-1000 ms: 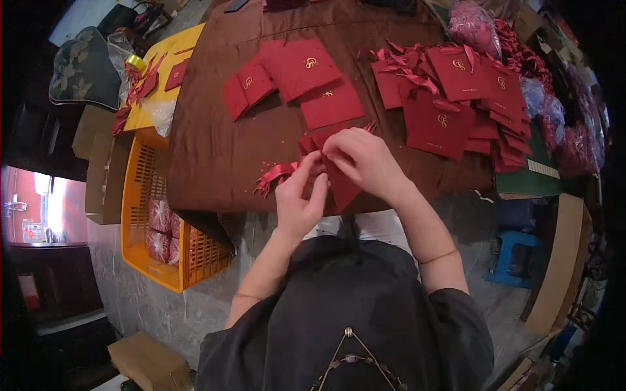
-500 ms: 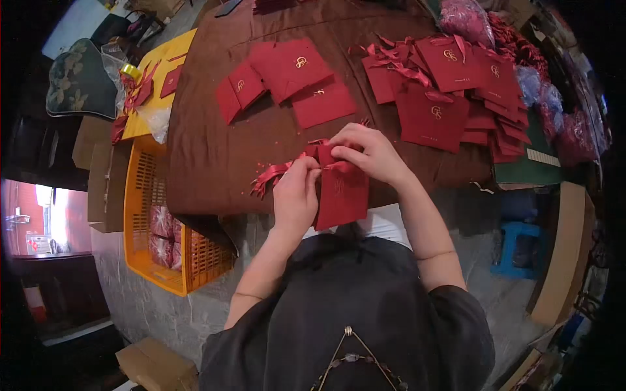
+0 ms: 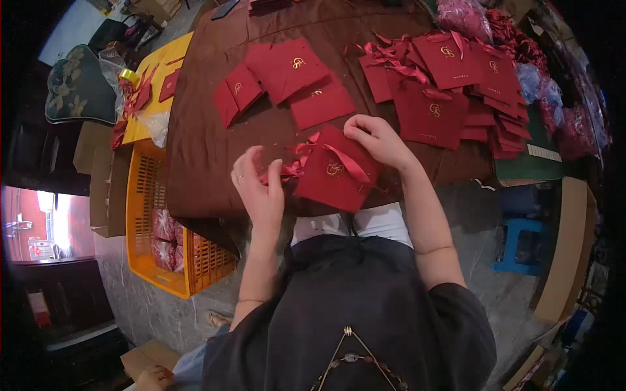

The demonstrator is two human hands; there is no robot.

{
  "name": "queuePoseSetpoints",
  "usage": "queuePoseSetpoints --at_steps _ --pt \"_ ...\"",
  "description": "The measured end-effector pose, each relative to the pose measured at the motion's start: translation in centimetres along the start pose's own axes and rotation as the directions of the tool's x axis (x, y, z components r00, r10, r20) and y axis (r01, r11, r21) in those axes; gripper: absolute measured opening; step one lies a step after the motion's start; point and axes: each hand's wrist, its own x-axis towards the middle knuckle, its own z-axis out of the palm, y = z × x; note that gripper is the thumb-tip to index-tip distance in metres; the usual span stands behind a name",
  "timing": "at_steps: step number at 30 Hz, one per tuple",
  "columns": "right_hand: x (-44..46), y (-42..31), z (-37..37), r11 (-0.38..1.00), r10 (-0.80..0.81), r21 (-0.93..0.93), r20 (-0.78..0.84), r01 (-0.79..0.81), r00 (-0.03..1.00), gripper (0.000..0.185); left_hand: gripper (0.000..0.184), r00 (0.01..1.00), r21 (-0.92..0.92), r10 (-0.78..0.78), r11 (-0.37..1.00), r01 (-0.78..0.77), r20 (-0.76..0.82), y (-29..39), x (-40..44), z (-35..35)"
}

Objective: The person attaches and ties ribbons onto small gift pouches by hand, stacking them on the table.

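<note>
A red bag with a gold mark and a ribbon [image 3: 326, 179] hangs tilted over the table's front edge, its upper right corner pinched in my right hand [image 3: 378, 138]. To its left, my left hand [image 3: 257, 186] has its fingers apart, beside a bunch of loose red ribbons [image 3: 298, 163] and holding nothing that I can see. Beyond my hands, several flat red bags [image 3: 287, 68] lie without visible ribbons. A large overlapping pile of red bags with ribbons [image 3: 430, 117] is at the right.
A brown cloth [image 3: 215, 163] covers the table. Left of it are a yellow table [image 3: 147, 120] and an orange crate [image 3: 186, 283]. Plastic-wrapped bundles [image 3: 464, 19] lie at the far right, a blue stool [image 3: 521, 244] below. Another person's hand [image 3: 155, 378] shows at bottom left.
My left hand has let go of the bag and moved left, its fingers spreading. The bag has turned and lifted in my right hand. Another person's hand has appeared at bottom left.
</note>
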Motion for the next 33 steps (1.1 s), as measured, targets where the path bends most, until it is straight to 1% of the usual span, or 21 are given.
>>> queuePoseSetpoints --at_steps 1,3,5,7,9,10,11,12,13,15,16,18,22,23,24,25,26,27,29,30,33 --pt "0.2 0.2 0.0 1.0 0.002 0.0 -0.002 -0.002 1.0 0.022 0.031 0.993 0.031 0.073 0.997 -0.076 0.09 0.1 -0.2 -0.2" --pt "0.4 0.5 0.1 0.999 -0.013 0.033 0.002 0.013 1.0 0.018 0.027 0.957 -0.057 0.079 0.996 -0.066 0.279 1.1 -1.1 0.3" --pt "0.6 0.6 0.3 1.0 0.004 0.019 -0.024 -0.003 1.0 0.018 0.028 0.948 -0.008 0.062 0.998 -0.063 0.311 0.0 -1.5 1.4" --pt "0.6 0.6 0.5 0.996 -0.046 -0.085 -0.12 0.036 0.992 0.022 0.028 0.944 -0.064 -0.032 0.996 0.056 0.329 -1.1 -1.6 2.5" --pt "-1.2 -0.6 0.0 0.968 -0.126 -0.246 -0.269 0.058 0.955 0.023 0.028 0.954 -0.116 -0.053 0.989 0.091 0.295 -1.8 -1.4 3.2" --pt "-2.1 -0.8 -0.7 0.959 -0.14 -0.277 -0.271 0.062 0.953 0.025 0.028 0.935 -0.108 -0.127 0.979 0.171 0.331 -1.7 -1.1 3.1" --pt "-3.5 -0.2 -1.5 0.933 -0.168 -0.349 -0.219 0.083 0.961 0.025 0.027 0.91 -0.097 -0.201 0.963 0.251 0.364 -1.8 -0.9 3.0" --pt "-4.9 0.2 -2.1 0.902 -0.192 -0.419 -0.161 0.109 0.968 0.025 0.028 0.908 -0.097 -0.202 0.962 0.254 0.368 -1.9 -0.9 2.9" --pt "-6.4 -1.7 -2.4 0.938 0.061 -0.336 -0.086 -0.087 0.994 0.027 0.028 0.907 -0.097 -0.207 0.961 0.258 0.368 -1.9 -0.9 2.8" --pt "-8.4 -0.9 -2.0 0.907 0.066 -0.418 0.035 -0.045 0.997 0.029 0.029 0.903 -0.132 -0.193 0.956 0.26 0.383 -1.7 -0.9 2.8" --pt "-8.9 -0.9 -1.3 0.88 0.019 -0.474 0.076 0.02 0.997 0.028 0.029 0.901 -0.132 -0.194 0.956 0.262 0.388 -1.8 -1.0 2.8" --pt "-9.6 0.6 0.6 0.791 -0.149 -0.59 0.069 0.161 0.986 0.024 0.027 0.885 -0.12 -0.202 0.954 0.275 0.42 -1.9 -0.9 2.7" --pt "-9.0 1.1 0.6 0.786 -0.097 -0.603 0.096 0.136 0.991 0.019 0.026 0.869 -0.202 -0.17 0.935 0.292 0.466 -3.5 -1.1 2.3" --pt "-9.0 0.5 0.2 0.89 0.008 -0.456 0.03 0.007 1.0 0.014 0.025 0.827 -0.278 -0.151 0.896 0.346 0.542 -3.8 -1.1 2.1" --pt "-8.6 0.5 0.5 0.89 0.005 -0.455 0.038 0.013 0.999 0.014 0.025 0.782 -0.348 -0.121 0.847 0.403 0.611 -4.0 -1.2 1.9" --pt "-8.2 0.7 0.8 0.995 0.097 -0.034 -0.004 -0.097 0.995 0.013 0.024 0.771 -0.358 -0.09 0.848 0.392 0.63 -4.1 -1.2 1.7" --pt "-7.9 0.7 1.1 0.899 0.201 0.396 -0.003 -0.184 0.979 0.012 0.024 0.773 -0.358 -0.094 0.847 0.394 0.628 -4.0 -1.3 1.6" --pt "-7.4 -0.3 1.6 0.823 0.201 0.542 -0.001 -0.168 0.98 0.013 0.024 0.761 -0.356 -0.127 0.827 0.436 0.637 -3.5 -1.4 1.6" --pt "-6.5 -0.4 3.6 0.77 0.192 0.621 -0.01 -0.144 0.981 0.014 0.023 0.748 -0.354 -0.157 0.806 0.474 0.646 -3.1 -1.5 1.7" --pt "-6.2 -0.4 4.8 0.785 0.192 0.6 0.004 -0.156 0.981 0.016 0.022 0.746 -0.344 -0.155 0.814 0.467 0.647 -3.0 -1.6 1.8" --pt "-5.6 0.1 7.4 0.747 0.185 0.652 -0.022 -0.126 0.983 0.018 0.023 0.744 -0.349 -0.154 0.809 0.472 0.65 -2.4 -1.5 1.6"
